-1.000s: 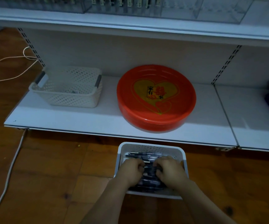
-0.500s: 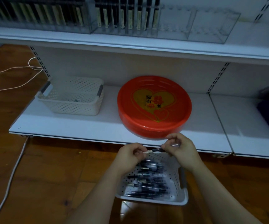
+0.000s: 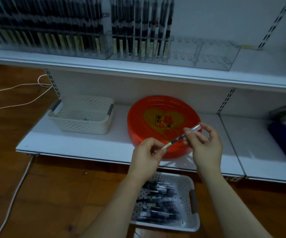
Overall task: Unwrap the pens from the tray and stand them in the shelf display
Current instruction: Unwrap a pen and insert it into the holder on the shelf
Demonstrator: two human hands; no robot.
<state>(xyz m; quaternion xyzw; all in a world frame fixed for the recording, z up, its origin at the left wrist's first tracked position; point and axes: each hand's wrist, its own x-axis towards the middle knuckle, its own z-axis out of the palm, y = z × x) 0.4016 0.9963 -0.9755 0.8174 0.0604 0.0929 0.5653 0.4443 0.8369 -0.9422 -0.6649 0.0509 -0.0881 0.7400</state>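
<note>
Dim, bluish light, soft shadow under the upper shelf [image 3: 156, 73], faint glare on the red tray [image 3: 156, 103], standing pens [image 3: 53, 23] smeared by blur, shelf edges bowed by wide-angle distortion, overall grain

A stationery shop is showing here. White slotted retail shelving [image 3: 156, 79] is carrying clear pen displays [image 3: 138, 40].

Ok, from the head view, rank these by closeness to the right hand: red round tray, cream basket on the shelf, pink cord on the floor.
From the right hand:
1. Red round tray, directly behind the hand on the lower shelf.
2. Cream basket, further left on that shelf.
3. Pink cord, far left on the floor.
</note>
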